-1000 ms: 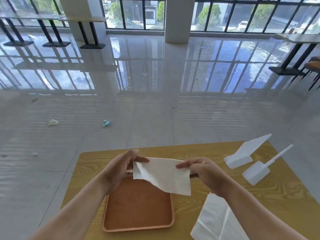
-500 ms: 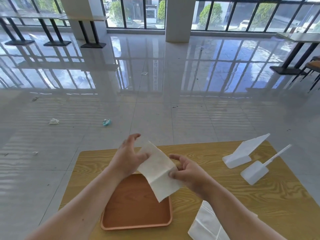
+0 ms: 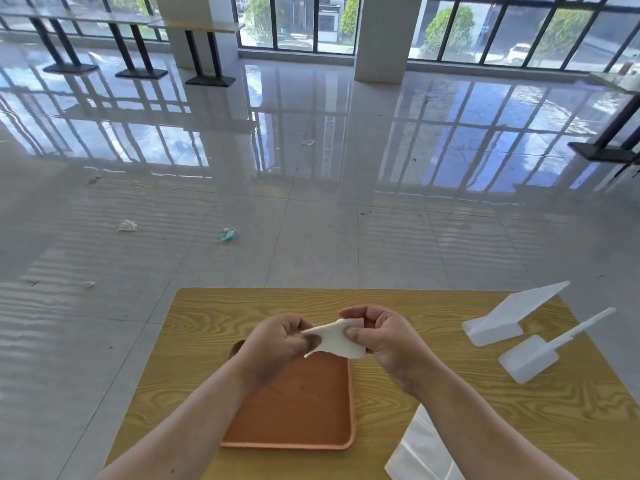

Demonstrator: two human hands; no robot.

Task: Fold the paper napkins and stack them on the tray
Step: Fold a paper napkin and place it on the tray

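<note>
A white paper napkin [image 3: 337, 339], folded small, hangs in the air over the far end of the orange tray [image 3: 341, 441]. My left hand [image 3: 277, 344] pinches its left edge and my right hand [image 3: 384, 341] pinches its right edge. The tray lies on the wooden table [image 3: 207, 323] with nothing on the part I can see; my left forearm covers its left side. More unfolded white napkins [image 3: 420, 448] lie in a pile at the table's near right, partly under my right forearm.
Two white plastic scoops lie on the table's right side, one [image 3: 505, 320] farther away and one [image 3: 533, 358] nearer. Beyond the table is a glossy tiled floor with bits of litter [image 3: 228, 234]. Other tables stand far off.
The napkin was spread wide between my hands, then folded over; now it is a much smaller piece and my hands have come close together.
</note>
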